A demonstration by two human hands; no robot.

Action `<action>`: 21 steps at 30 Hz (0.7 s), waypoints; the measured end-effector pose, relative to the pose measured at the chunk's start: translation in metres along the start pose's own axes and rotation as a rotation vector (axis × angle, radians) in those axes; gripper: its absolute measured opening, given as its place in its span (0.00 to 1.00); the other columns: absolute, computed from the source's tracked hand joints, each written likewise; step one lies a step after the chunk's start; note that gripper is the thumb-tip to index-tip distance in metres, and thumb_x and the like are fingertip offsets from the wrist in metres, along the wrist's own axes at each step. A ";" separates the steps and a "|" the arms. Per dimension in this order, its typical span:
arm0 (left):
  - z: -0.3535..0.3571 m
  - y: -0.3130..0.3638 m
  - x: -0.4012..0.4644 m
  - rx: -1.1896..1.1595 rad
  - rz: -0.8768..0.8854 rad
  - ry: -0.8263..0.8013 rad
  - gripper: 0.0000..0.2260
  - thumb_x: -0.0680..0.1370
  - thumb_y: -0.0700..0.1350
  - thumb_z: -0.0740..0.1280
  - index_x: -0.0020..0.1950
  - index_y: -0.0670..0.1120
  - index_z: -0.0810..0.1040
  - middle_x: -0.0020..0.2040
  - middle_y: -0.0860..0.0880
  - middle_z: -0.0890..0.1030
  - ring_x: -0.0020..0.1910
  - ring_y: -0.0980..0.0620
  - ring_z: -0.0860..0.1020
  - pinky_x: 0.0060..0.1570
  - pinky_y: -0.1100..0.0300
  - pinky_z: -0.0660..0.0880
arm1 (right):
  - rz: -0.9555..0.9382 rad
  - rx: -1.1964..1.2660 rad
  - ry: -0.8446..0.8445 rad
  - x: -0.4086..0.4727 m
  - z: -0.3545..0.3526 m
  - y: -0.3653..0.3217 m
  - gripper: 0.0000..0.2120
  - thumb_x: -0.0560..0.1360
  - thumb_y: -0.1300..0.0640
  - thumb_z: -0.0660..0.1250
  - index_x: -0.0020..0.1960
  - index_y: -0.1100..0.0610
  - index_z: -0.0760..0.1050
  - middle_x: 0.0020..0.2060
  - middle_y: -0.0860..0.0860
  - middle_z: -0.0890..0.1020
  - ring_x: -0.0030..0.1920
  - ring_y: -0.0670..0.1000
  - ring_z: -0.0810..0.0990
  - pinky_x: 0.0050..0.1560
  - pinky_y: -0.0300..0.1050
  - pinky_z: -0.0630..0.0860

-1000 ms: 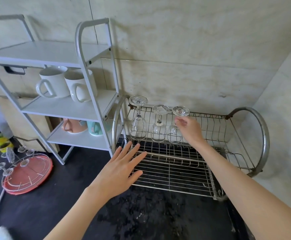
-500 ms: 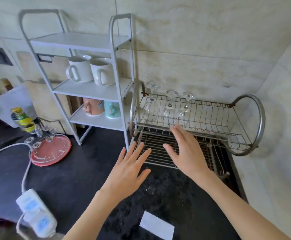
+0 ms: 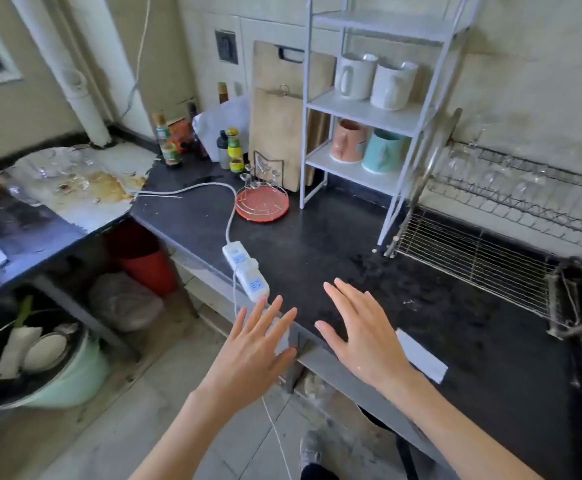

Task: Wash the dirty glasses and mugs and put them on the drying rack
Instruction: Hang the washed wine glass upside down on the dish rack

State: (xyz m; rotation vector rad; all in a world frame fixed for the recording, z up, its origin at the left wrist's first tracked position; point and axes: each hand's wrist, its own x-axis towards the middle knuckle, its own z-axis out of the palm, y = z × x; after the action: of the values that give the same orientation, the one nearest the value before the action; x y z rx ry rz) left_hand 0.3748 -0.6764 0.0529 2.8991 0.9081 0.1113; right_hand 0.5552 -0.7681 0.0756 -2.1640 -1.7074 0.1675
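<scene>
Glasses [image 3: 490, 174] hanging inverted in drying rack [image 3: 511, 216], well right of and beyond both hands.
Left hand [image 3: 255, 344] and right hand [image 3: 362, 334] hovering released, fingers spread, over counter [image 3: 317, 237] edge; power strip [image 3: 246, 270] lying just beyond left fingertips.

- Countertop [image 3: 334, 237]: black, faintly speckled.
- Shelf unit [image 3: 379, 109]: white frame and boards.
- Upper-shelf mugs [image 3: 355, 77]: plain white, both.
- Lower-shelf mugs: one pink [image 3: 348, 142], one teal [image 3: 384, 152].
- Drying rack [image 3: 483, 258]: bare silver wire in a grid pattern.
- Wine glasses [image 3: 490, 174] on rack: clear, colourless.
- Round tray [image 3: 262, 204]: red, crossed by thin silver wire.
- Power strip [image 3: 246, 271]: white with blue sockets; cable white.
- Cutting boards [image 3: 282, 133]: pale wood, black handle on rear board.
- Bottle [image 3: 235, 150]: green cap, yellow label.
- Bucket [image 3: 147, 265] under counter: red.
- Basin [image 3: 64, 379] on floor: pale mint green.
- Wall tiles [image 3: 542, 81]: beige, marbled.
</scene>
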 end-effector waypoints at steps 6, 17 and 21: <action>-0.018 -0.077 -0.073 -0.021 -0.250 0.025 0.24 0.76 0.57 0.53 0.70 0.50 0.65 0.69 0.45 0.72 0.69 0.40 0.68 0.63 0.44 0.63 | -0.202 0.065 -0.100 0.037 0.045 -0.096 0.29 0.76 0.41 0.54 0.69 0.57 0.69 0.66 0.55 0.74 0.66 0.55 0.73 0.67 0.56 0.66; -0.044 -0.271 -0.099 -0.063 -0.648 0.109 0.30 0.75 0.61 0.49 0.73 0.49 0.64 0.74 0.45 0.63 0.74 0.42 0.57 0.69 0.43 0.57 | -0.492 0.157 -0.189 0.207 0.132 -0.246 0.31 0.75 0.39 0.51 0.74 0.54 0.62 0.71 0.53 0.68 0.72 0.52 0.66 0.73 0.49 0.57; -0.065 -0.338 -0.079 -0.087 -0.743 0.250 0.34 0.72 0.65 0.40 0.76 0.53 0.53 0.77 0.51 0.50 0.75 0.51 0.41 0.71 0.55 0.40 | -0.541 0.177 -0.211 0.287 0.141 -0.285 0.28 0.79 0.43 0.56 0.75 0.53 0.59 0.73 0.52 0.65 0.74 0.50 0.61 0.74 0.44 0.53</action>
State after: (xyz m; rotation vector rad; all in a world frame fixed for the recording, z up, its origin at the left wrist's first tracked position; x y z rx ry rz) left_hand 0.1127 -0.4408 0.0738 2.3086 1.8865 0.4356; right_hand 0.3234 -0.4086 0.0887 -1.5380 -2.2328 0.3895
